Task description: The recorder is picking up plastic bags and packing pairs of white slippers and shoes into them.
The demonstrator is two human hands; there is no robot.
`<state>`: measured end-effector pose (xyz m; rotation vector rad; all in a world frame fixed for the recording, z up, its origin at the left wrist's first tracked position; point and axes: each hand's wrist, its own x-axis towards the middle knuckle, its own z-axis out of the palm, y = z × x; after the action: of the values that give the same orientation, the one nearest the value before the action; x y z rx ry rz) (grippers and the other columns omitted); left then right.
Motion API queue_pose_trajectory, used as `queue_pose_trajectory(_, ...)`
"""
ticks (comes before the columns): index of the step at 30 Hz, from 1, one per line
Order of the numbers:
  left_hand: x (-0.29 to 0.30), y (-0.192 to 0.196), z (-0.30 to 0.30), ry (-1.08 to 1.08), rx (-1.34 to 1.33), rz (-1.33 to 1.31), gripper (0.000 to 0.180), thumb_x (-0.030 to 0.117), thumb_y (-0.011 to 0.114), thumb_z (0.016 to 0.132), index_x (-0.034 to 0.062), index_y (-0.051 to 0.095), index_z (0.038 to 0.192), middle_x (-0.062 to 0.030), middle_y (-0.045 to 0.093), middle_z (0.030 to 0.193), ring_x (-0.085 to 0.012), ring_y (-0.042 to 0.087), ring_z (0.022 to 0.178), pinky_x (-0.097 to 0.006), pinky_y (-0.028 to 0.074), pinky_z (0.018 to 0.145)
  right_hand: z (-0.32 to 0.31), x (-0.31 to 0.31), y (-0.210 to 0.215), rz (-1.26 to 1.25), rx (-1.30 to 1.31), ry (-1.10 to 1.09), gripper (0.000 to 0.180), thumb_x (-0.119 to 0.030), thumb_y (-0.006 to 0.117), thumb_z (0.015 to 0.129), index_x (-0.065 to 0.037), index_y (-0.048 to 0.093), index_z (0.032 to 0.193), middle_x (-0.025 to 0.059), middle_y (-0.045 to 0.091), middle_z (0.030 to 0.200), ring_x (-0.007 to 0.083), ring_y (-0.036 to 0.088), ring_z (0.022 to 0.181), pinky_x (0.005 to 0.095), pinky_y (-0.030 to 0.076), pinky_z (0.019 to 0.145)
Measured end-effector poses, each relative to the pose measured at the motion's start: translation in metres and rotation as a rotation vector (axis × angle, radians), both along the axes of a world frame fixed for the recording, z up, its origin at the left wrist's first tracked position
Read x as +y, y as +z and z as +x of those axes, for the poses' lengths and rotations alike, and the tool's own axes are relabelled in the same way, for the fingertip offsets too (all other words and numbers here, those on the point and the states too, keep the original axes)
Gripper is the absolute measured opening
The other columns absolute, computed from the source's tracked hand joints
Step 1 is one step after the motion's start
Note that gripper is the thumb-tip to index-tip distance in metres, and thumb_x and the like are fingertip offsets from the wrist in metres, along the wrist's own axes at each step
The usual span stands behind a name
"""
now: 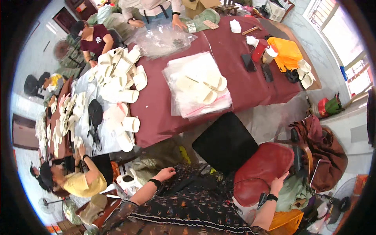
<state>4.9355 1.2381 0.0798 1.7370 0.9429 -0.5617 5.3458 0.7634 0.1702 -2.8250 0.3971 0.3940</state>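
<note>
Nearby, right hand fingers grip red chair; left hand loosely curled, empty; black stool blocks table.

Your right hand grips a glossy red leatherette chair seat; at eleven o'clock, a matt maroon tablecloth under shiny clear plastic bags.

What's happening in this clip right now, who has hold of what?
The person stands back from a table with a maroon cloth. Their right hand grips the edge of a red padded chair seat; their left hand is held open, holding nothing. White slippers lie on clear plastic bags on the table. Other people work at heaps of slippers nearby.
</note>
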Motion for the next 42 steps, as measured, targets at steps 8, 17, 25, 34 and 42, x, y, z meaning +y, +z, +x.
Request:
queue_pose_trajectory(8, 0.134, -0.067, -0.093, 0.181, 0.187, 0.003, 0.058, 0.049, 0.060, 0.086, 0.0046, 0.057, 0.124, -0.0161, 0.065, 0.116, -0.0294, 0.062, 0.108, -0.038, 0.048, 0.089, 0.021, 0.017, -0.025, -0.372, 0.014, -0.247, 0.079, -0.006, 0.048, 0.092, -0.020, 0.000, 0.154, 0.0284, 0.056, 0.121, 0.0422, 0.062, 0.091, 0.0468, 0.052, 0.071)
queue_pose_trajectory(17, 0.159, 0.001, -0.071, 0.219, 0.276, -0.443, 0.090, 0.059, 0.066, 0.081, -0.0036, 0.041, 0.141, -0.0136, 0.049, 0.140, -0.0221, 0.045, 0.129, -0.032, 0.038, 0.101, -0.029, 0.335, -0.045, 0.129, 0.430, 0.625, 0.051, -0.040, 0.069, 0.079, -0.007, 0.064, 0.119, 0.0125, 0.066, 0.116, 0.0299, 0.061, 0.110, 0.0415, 0.047, 0.094)
queue_pose_trajectory(25, 0.171, 0.009, 0.053, 0.330, -0.129, -0.606, 0.042, 0.014, 0.055, 0.093, 0.0036, 0.054, 0.133, 0.0010, 0.065, 0.109, -0.0091, 0.056, 0.095, -0.024, 0.044, 0.084, -0.003, 0.448, -0.117, 0.364, 1.171, 0.703, 0.068, -0.050, 0.064, 0.086, -0.007, 0.052, 0.136, 0.0048, 0.063, 0.102, 0.0142, 0.055, 0.080, 0.0295, 0.046, 0.067)
queue_pose_trajectory(34, 0.140, -0.080, 0.059, 1.435, -0.409, -0.399, 0.038, 0.021, 0.059, 0.089, 0.0015, 0.059, 0.122, -0.0072, 0.067, 0.095, -0.0235, 0.064, 0.090, -0.036, 0.051, 0.079, 0.186, 0.388, -0.206, -0.152, 1.352, 0.564, 0.050, -0.041, 0.054, 0.092, -0.011, 0.053, 0.131, 0.0053, 0.059, 0.126, 0.0197, 0.061, 0.103, 0.0302, 0.054, 0.074)
queue_pose_trajectory(42, -0.006, -0.090, -0.011, 0.304, 0.159, -0.353, 0.057, 0.030, 0.060, 0.092, 0.0104, 0.040, 0.142, -0.0122, 0.060, 0.126, -0.0235, 0.063, 0.099, -0.040, 0.047, 0.088, 0.215, 0.520, -0.104, -0.682, 1.653, 1.245, 0.051, -0.035, 0.056, 0.090, -0.009, 0.049, 0.134, 0.0145, 0.060, 0.120, 0.0262, 0.061, 0.101, 0.0399, 0.053, 0.078)
